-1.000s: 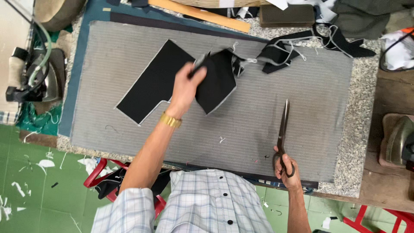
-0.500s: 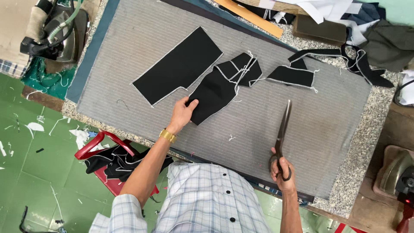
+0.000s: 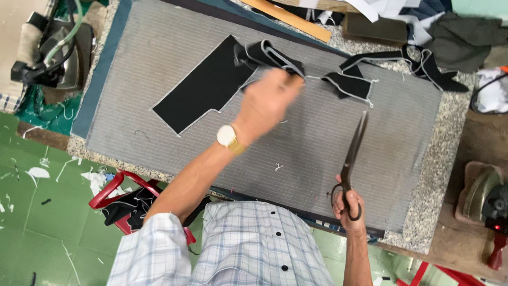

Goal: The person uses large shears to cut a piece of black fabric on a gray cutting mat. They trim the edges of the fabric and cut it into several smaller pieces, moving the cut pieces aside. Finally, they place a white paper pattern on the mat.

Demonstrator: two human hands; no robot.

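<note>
Head view: the left hand [image 3: 267, 103] was closed around a folded black fabric piece with pale edging [image 3: 270, 55], lifted a little above the grey striped work mat [image 3: 370, 153], toward the mat's far edge and about midway along it. The hand was blurred, so exactly how the fingers pinched the cloth could not be told. Just to the left of it, a larger black cut panel [image 3: 203, 87] lay flat on the mat, its stepped outline running toward the mat's left edge. To the right, a smaller black scrap [image 3: 352, 85] sat near the far edge, with a strap-like black strip [image 3: 418, 61] trailing off toward the far right corner.

The right hand [image 3: 349, 209] was closed through the loops of long dark scissors [image 3: 353, 153] at the near edge, with the blades shut and pointing away from the body.

To do this well, I judged that the folded piece should be spread flat and smoothed before any cutting, with the edging visible all round. The scissor tips should stay well apart from the holding hand.
</note>
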